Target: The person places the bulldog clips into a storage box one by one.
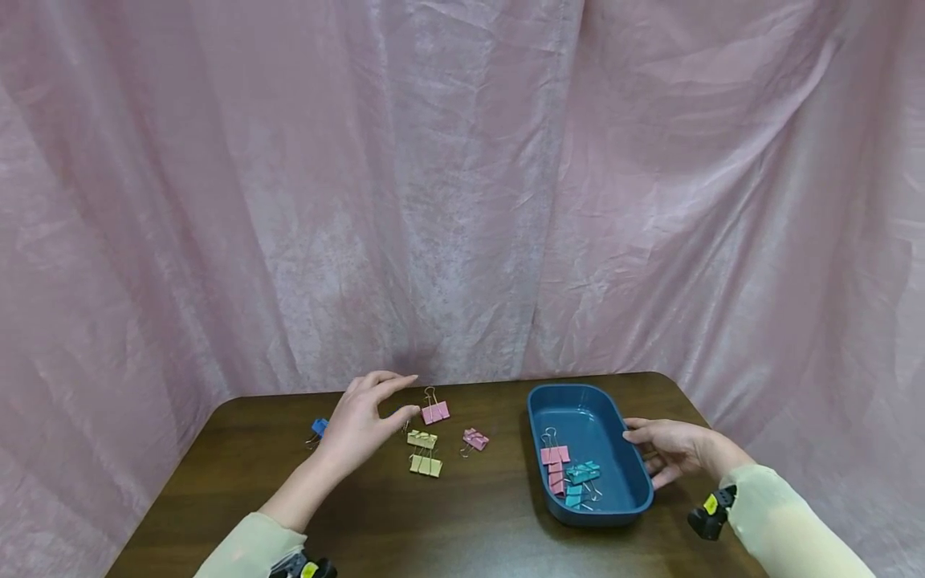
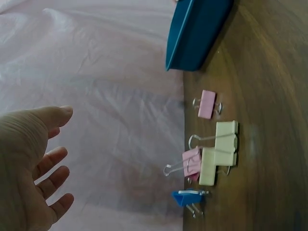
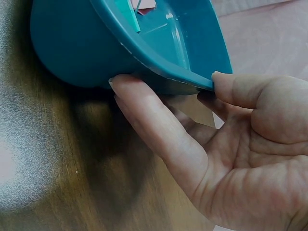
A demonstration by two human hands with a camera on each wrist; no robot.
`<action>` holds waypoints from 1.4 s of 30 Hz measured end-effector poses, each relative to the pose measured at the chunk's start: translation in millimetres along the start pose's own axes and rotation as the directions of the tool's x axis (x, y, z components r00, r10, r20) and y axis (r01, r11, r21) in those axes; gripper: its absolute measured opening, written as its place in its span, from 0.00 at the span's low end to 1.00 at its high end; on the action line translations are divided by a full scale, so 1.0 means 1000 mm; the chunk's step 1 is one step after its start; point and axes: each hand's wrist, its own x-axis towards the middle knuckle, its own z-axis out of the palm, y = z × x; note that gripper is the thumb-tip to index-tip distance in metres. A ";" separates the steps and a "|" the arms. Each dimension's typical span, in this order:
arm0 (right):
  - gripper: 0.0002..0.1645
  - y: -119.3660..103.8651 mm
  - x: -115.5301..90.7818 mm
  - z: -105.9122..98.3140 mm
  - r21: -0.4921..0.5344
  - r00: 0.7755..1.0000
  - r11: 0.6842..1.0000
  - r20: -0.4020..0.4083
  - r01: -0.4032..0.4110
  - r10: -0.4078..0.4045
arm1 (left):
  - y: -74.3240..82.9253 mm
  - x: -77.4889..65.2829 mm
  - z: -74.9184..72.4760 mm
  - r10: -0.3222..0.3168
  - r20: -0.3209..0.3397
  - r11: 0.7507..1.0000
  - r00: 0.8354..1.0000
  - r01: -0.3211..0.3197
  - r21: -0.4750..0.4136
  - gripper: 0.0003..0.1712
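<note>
My left hand point(image 1: 361, 417) hovers over the table's left half, thumb and fingers spread apart, holding nothing. Just beyond its fingertips are a pink binder clip point(image 1: 435, 413) and two yellow binder clips, one point(image 1: 421, 439) behind the other point(image 1: 426, 466). A patterned pink binder clip point(image 1: 475, 438) lies farther right. Partly hidden behind the left hand is a blue binder clip point(image 2: 187, 198). My right hand point(image 1: 672, 449) grips the right side of a blue tray point(image 1: 610, 449), thumb at the rim point(image 3: 192, 81) and fingers against the outer wall. Pink clips point(image 1: 555, 455) and teal clips point(image 1: 582, 471) lie inside the tray.
The brown wooden table point(image 1: 477, 522) has rounded back corners. A pink curtain point(image 1: 448, 201) hangs right behind its back edge. Both wrists carry small black devices, such as the right one point(image 1: 711, 514).
</note>
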 end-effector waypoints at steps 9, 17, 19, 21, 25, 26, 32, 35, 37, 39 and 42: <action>0.38 0.001 -0.001 -0.002 -0.003 0.998 1.000 0.057 0.023 -0.023 | -0.027 -0.009 -0.023 -0.027 -0.040 0.999 0.999 0.029 0.028 0.28; 0.38 0.000 0.000 -0.001 0.001 0.997 1.000 0.072 0.026 -0.026 | -0.062 -0.019 -0.047 -0.113 -0.047 0.991 0.993 0.116 0.070 0.32; 0.37 0.000 -0.001 -0.002 -0.003 0.998 1.000 0.061 0.024 -0.023 | -0.071 -0.021 -0.051 -0.126 -0.047 0.988 0.991 0.130 0.081 0.32; 0.37 0.000 -0.002 -0.004 -0.009 0.999 1.000 0.042 0.016 -0.015 | -0.079 -0.022 -0.054 -0.131 -0.048 0.986 0.990 0.136 0.100 0.32; 0.36 -0.001 -0.003 -0.007 -0.010 1.000 1.000 0.011 0.001 -0.001 | -0.093 -0.022 -0.057 -0.143 -0.031 0.980 0.989 0.146 0.132 0.32; 0.36 -0.001 -0.003 -0.007 -0.012 1.000 1.000 0.008 -0.002 0.002 | -0.097 -0.021 -0.057 -0.149 -0.019 0.978 0.989 0.150 0.141 0.32; 0.37 -0.002 -0.002 -0.009 -0.016 1.000 1.000 0.011 0.009 -0.009 | -0.122 -0.018 -0.056 -0.176 0.054 0.965 0.983 0.162 0.205 0.33; 0.38 0.000 -0.001 -0.006 -0.002 0.999 1.000 0.031 0.016 -0.016 | -0.135 -0.021 -0.056 -0.196 0.079 0.957 0.977 0.174 0.231 0.34; 0.38 0.001 0.000 -0.003 0.005 0.999 1.000 0.039 0.013 -0.013 | -0.142 -0.024 -0.057 -0.210 0.092 0.953 0.973 0.182 0.244 0.33; 0.38 0.002 0.001 -0.002 0.008 0.999 1.000 0.040 0.011 -0.012 | -0.147 -0.027 -0.057 -0.221 0.100 0.947 0.970 0.189 0.258 0.32; 0.38 0.002 0.002 -0.001 0.004 1.000 1.000 0.030 0.006 -0.007 | -0.153 -0.030 -0.056 -0.217 0.102 0.945 0.971 0.183 0.271 0.30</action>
